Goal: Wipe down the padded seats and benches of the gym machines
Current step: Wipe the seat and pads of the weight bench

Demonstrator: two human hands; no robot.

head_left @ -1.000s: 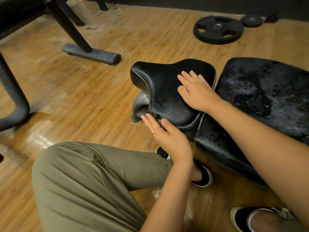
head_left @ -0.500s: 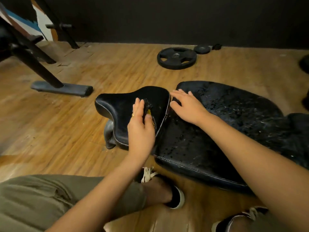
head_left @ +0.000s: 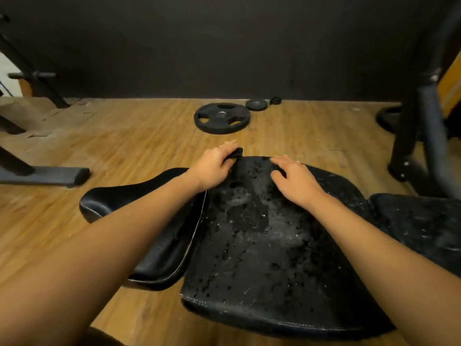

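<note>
Black, flaking bench pad (head_left: 262, 245) lies under both hands: left grip (head_left: 214, 164) pinches a small dark cloth (head_left: 238, 153) at its far edge; right grip (head_left: 294, 182) rests flat on it, fingers loosely spread.

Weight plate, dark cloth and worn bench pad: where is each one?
weight plate (head_left: 221, 114): head view, on its centre hub.
dark cloth (head_left: 238, 153): head view, on its bunched end.
worn bench pad (head_left: 262, 248): head view, on its flaking top surface.
</note>
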